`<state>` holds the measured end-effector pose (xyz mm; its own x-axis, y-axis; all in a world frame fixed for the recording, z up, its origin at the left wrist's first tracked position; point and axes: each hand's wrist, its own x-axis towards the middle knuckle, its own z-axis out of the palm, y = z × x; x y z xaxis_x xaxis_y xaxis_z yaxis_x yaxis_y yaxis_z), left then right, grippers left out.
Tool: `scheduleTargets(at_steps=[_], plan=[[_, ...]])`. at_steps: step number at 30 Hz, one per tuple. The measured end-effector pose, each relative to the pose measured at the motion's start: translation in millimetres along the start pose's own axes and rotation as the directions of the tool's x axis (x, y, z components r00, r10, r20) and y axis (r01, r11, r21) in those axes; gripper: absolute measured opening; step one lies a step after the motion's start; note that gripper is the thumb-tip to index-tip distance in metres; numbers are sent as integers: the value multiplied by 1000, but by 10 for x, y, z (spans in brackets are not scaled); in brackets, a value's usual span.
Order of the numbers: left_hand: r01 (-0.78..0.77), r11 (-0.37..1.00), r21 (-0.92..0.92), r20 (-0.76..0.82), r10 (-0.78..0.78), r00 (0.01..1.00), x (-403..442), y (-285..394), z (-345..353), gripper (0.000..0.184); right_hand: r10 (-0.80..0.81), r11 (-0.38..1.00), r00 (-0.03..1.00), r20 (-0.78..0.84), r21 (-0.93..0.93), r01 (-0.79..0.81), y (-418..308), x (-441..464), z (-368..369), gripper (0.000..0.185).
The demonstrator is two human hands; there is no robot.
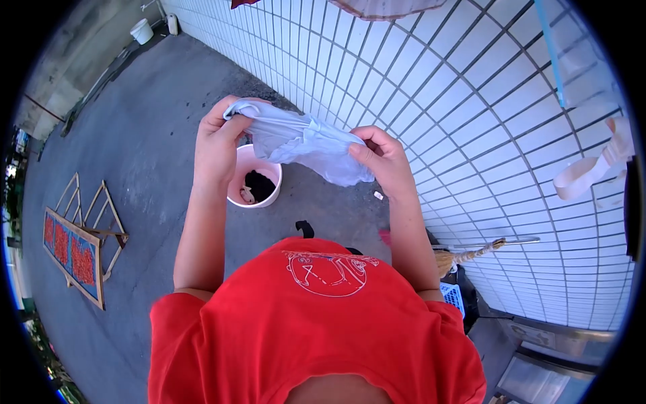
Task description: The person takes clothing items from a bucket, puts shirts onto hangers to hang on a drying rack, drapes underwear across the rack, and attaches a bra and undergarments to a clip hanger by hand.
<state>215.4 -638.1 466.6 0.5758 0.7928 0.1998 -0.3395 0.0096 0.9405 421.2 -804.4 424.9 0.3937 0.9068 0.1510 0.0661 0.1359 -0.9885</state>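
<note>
A thin, light blue garment is stretched between my two hands, in the air above the ground. My left hand pinches its bunched end, where a small dark patch shows by the thumb. At the opposite end, my right hand grips the edge between thumb and fingers. The exact kind of garment cannot be made out. Below it stands a pale pink bucket, partly hidden by my left hand and the cloth. Inside lie a black cloth and a pale pinkish piece.
A white tiled wall runs along the right, with a broom and a blue basket near it. To the left, a wooden frame holds red pieces spread out. A white bucket stands far back on grey ground.
</note>
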Motion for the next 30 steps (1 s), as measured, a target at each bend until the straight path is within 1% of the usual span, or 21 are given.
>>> scheduleTargets(at_steps=[2, 3, 4, 5, 6, 7, 8, 10, 11, 12, 14, 15, 16, 18, 19, 20, 22, 24, 26, 28, 30], plan=[[2, 999, -32, 1, -2, 1000, 19, -27, -49, 15, -39, 992, 998, 51, 122, 32, -55, 12, -55, 19], [-16, 988, -154, 101, 32, 994, 31, -41, -93, 15, -101, 988, 990, 99, 124, 88, -16, 31, -67, 20], [-23, 962, -274, 197, 80, 977, 65, -38, -128, 16, -105, 988, 990, 97, 124, 92, -10, 62, -43, 20], [-24, 962, -273, 201, 82, 976, 125, -22, -140, 16, 38, 956, 991, 127, 286, -73, -2, 91, -4, 24], [-41, 944, -328, 333, 156, 930, 183, -7, -145, 16, 177, 869, 967, 181, 433, -240, 22, 98, 43, 29], [-43, 922, -385, 452, 230, 862, 212, -3, -156, 16, 345, 921, 929, 134, 143, -363, 160, 158, 105, 36], [-38, 922, -384, 453, 225, 863, 229, -8, -123, 16, 348, 919, 928, 133, 145, -366, 293, 153, 163, 36], [-100, 894, -437, 420, 301, 856, 287, -3, -52, 14, 415, 909, 869, 269, -146, -389, 428, 169, 284, 33], [-50, 919, -392, 403, 221, 888, 308, 36, -98, 14, 382, 915, 888, 255, 33, -403, 363, 140, 313, 27], [-54, 919, -391, 397, 221, 891, 322, 46, -166, 14, 383, 914, 886, 261, 30, -405, 349, 169, 301, 27], [-42, 894, -447, 367, 226, 902, 347, 76, -314, 12, 203, 973, 975, 91, 94, -211, 277, 222, 252, 20], [-49, 899, -435, 366, 227, 902, 346, 75, -371, 11, 213, 955, 976, 41, 202, -217, 204, 234, 230, 14], [-49, 901, -432, 371, 227, 901, 341, 64, -441, 11, 210, 955, 977, 39, 205, -213, 199, 260, 228, 14], [-92, 945, -312, 450, 233, 862, 316, 45, -563, 11, 106, 962, 987, -119, 263, -72, 178, 315, 215, 13], [-42, 925, -378, 544, 258, 799, 302, 61, -581, 16, 74, 988, 985, -158, 145, -51, 122, 339, 237, 15], [-44, 924, -380, 544, 262, 797, 295, 89, -640, 16, 70, 989, 985, -159, 142, -48, 59, 370, 255, 15], [-63, 998, -15, 712, 55, 700, 255, 190, -747, 16, 73, 997, 980, -185, 23, -70, -55, 420, 282, 16], [-122, 992, 25, 702, 69, 709, 156, 302, -717, 17, 34, 999, 984, -175, 16, -32, -136, 448, 283, 16], [-166, 950, 263, 660, -51, 749, 90, 379, -739, 22, -10, 1000, 987, -160, 9, 12, -234, 481, 313, 16], [-209, 932, 295, 658, -39, 752, 64, 380, -860, 22, -26, 996, 992, -121, 87, 37, -339, 482, 380, 16], [31, 892, 450, 438, -251, 863, 30, 387, -946, 25, -46, 995, 995, -87, 85, 54, -435, 477, 482, 17]])
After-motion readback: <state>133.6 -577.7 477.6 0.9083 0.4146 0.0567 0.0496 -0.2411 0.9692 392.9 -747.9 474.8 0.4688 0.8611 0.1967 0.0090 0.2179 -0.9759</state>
